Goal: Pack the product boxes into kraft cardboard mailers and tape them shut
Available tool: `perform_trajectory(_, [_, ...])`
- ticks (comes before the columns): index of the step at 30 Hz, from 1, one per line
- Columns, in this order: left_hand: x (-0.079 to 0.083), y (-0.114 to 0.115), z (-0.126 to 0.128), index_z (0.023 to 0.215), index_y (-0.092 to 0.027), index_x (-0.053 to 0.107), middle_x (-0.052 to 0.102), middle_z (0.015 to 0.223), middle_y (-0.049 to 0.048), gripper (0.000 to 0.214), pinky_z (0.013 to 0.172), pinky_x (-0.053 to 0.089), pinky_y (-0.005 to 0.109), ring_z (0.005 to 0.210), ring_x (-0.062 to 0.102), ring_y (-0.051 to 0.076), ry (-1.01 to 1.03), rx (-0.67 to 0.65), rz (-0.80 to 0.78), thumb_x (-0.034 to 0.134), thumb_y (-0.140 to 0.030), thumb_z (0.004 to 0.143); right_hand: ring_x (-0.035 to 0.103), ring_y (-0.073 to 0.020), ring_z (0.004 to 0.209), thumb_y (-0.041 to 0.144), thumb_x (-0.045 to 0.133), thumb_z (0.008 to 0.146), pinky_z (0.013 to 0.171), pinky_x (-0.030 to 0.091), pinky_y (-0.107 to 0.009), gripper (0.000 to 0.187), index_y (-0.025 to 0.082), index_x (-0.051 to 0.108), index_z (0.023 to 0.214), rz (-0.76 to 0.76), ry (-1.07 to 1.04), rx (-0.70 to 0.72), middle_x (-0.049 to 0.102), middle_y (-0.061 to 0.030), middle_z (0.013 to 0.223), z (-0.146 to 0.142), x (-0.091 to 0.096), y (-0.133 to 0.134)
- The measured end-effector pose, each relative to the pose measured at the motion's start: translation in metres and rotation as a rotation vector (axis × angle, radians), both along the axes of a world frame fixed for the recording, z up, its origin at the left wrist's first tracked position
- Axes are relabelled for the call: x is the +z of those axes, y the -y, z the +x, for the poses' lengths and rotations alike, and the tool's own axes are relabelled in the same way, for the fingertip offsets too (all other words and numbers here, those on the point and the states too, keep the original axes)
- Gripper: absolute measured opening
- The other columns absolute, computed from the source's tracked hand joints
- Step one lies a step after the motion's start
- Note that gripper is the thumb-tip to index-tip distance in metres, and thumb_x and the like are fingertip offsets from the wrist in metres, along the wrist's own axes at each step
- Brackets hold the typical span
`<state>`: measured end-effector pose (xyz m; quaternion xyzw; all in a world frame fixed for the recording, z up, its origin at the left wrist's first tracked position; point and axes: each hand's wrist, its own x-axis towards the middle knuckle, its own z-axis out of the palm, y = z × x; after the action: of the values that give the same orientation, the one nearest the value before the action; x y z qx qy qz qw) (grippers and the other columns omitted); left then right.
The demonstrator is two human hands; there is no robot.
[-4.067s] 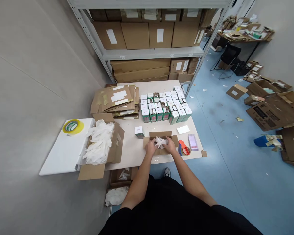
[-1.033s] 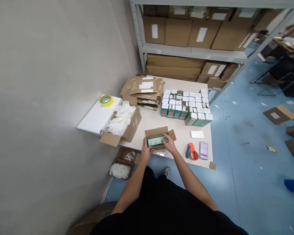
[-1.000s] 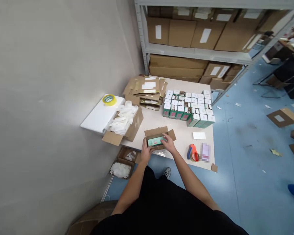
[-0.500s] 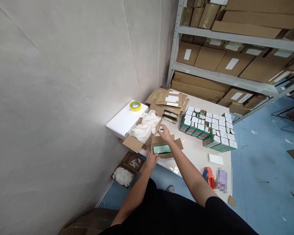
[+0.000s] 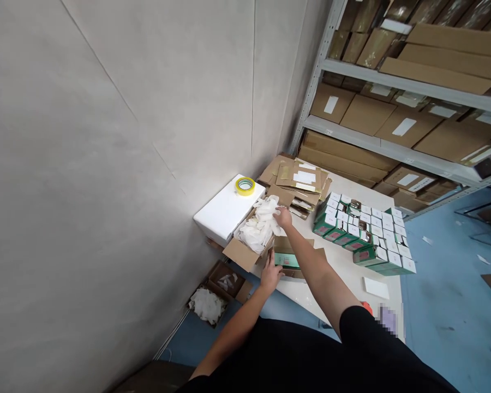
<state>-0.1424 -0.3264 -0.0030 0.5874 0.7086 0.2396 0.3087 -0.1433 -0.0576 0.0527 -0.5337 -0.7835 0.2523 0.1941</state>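
Observation:
My left hand [image 5: 271, 274] grips the left front corner of a small open cardboard box [image 5: 294, 272]. Inside that box lies a green carton [image 5: 287, 260] with its flat face up. My right hand [image 5: 283, 217] is closed on crumpled white packing paper [image 5: 255, 232] at the right side of a larger open cardboard box [image 5: 240, 255]. The paper fills this larger box, which stands just left of the small one. My right fingertips are partly hidden in the paper.
A roll of yellow tape [image 5: 245, 186] rests on a white foam box [image 5: 216, 210] by the wall. Flattened cardboard [image 5: 288, 177] lies behind. Rows of green-and-white cartons [image 5: 368, 229] stand on the right of the table. Shelves [image 5: 388, 84] hold brown boxes; more paper-filled boxes [image 5: 207, 305] sit on the floor.
My right hand has moved from above the small box's edge to the white paper and taken hold of it. My left hand stays at the small box. The view has shifted.

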Motion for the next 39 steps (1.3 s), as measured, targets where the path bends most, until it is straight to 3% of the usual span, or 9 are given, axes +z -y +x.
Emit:
perform_trajectory(4, [0.004, -0.002, -0.005, 0.092, -0.019, 0.077, 0.014, 0.175, 0.0012, 0.010, 0.122, 0.035, 0.048, 0.161, 0.010, 0.034, 0.028, -0.007, -0.005, 0.068, -0.023, 0.090, 0.066, -0.0221, 0.102, 0.021, 0.061, 0.085, 0.090, 0.051, -0.031, 0.018, 0.021, 0.075, 0.096, 0.065, 0.001, -0.027, 0.072, -0.0080, 0.112, -0.009, 0.004, 0.004])
perform_trajectory(10, [0.001, -0.004, -0.005, 0.093, -0.019, 0.077, 0.014, 0.175, 0.0011, 0.010, 0.124, 0.033, 0.046, 0.161, 0.009, 0.033, 0.040, -0.002, -0.012, 0.069, -0.022, 0.089, 0.064, -0.0207, 0.095, 0.024, 0.061, 0.084, 0.083, 0.050, -0.028, 0.014, 0.021, 0.073, 0.090, 0.141, -0.142, -0.142, 0.068, -0.0075, 0.109, -0.006, 0.016, 0.008])
perform_trajectory(14, [-0.002, -0.007, 0.001, 0.092, -0.018, 0.077, 0.007, 0.176, 0.0018, 0.008, 0.125, 0.031, 0.047, 0.161, 0.012, 0.034, 0.035, -0.008, 0.005, 0.072, -0.022, 0.088, 0.063, -0.0184, 0.082, 0.023, 0.061, 0.082, 0.081, 0.053, -0.029, 0.013, 0.020, 0.072, 0.088, 0.123, -0.304, -0.168, 0.068, -0.0087, 0.111, 0.008, 0.027, 0.007])
perform_trajectory(20, [-0.001, -0.010, 0.018, 0.091, -0.020, 0.077, 0.009, 0.176, 0.0031, 0.007, 0.121, 0.038, 0.050, 0.159, 0.020, 0.034, -0.034, -0.023, 0.022, 0.070, -0.022, 0.089, 0.064, -0.0218, 0.086, 0.027, 0.059, 0.083, 0.086, 0.053, -0.033, 0.016, 0.019, 0.072, 0.089, 0.149, -0.409, -0.177, 0.072, -0.0097, 0.105, 0.049, 0.051, 0.009])
perform_trajectory(24, [0.002, -0.012, 0.035, 0.088, -0.020, 0.076, 0.011, 0.175, 0.0048, 0.006, 0.119, 0.041, 0.050, 0.158, 0.023, 0.035, -0.086, -0.027, 0.019, 0.072, -0.024, 0.088, 0.066, -0.0234, 0.084, 0.031, 0.056, 0.086, 0.087, 0.053, -0.036, 0.021, 0.020, 0.072, 0.094, 0.117, -0.450, -0.206, 0.076, -0.0087, 0.098, 0.095, 0.061, 0.022])
perform_trajectory(28, [0.000, -0.016, 0.059, 0.084, -0.020, 0.075, 0.014, 0.175, 0.0047, 0.005, 0.120, 0.040, 0.047, 0.157, 0.028, 0.034, -0.126, -0.043, 0.047, 0.075, -0.024, 0.087, 0.067, -0.0240, 0.081, 0.034, 0.057, 0.087, 0.082, 0.054, -0.035, 0.022, 0.020, 0.072, 0.093, 0.102, -0.485, -0.281, 0.076, -0.0081, 0.092, 0.160, 0.056, 0.050])
perform_trajectory(34, [-0.005, -0.025, 0.105, 0.088, -0.020, 0.077, 0.020, 0.173, 0.0050, 0.007, 0.119, 0.042, 0.046, 0.156, 0.028, 0.033, -0.148, -0.121, 0.092, 0.074, -0.026, 0.088, 0.067, -0.0230, 0.080, 0.032, 0.052, 0.088, 0.080, 0.054, -0.033, 0.025, 0.021, 0.072, 0.099, 0.084, -0.412, -0.437, 0.075, -0.0073, 0.093, 0.273, 0.028, 0.107])
perform_trajectory(39, [-0.013, -0.037, 0.143, 0.090, -0.019, 0.077, 0.014, 0.175, 0.0040, 0.008, 0.124, 0.035, 0.046, 0.159, 0.022, 0.034, -0.118, -0.231, 0.113, 0.073, -0.026, 0.088, 0.069, -0.0250, 0.092, 0.024, 0.052, 0.089, 0.087, 0.052, -0.035, 0.027, 0.020, 0.073, 0.105, 0.019, -0.171, -0.499, 0.075, -0.0092, 0.101, 0.349, -0.006, 0.154])
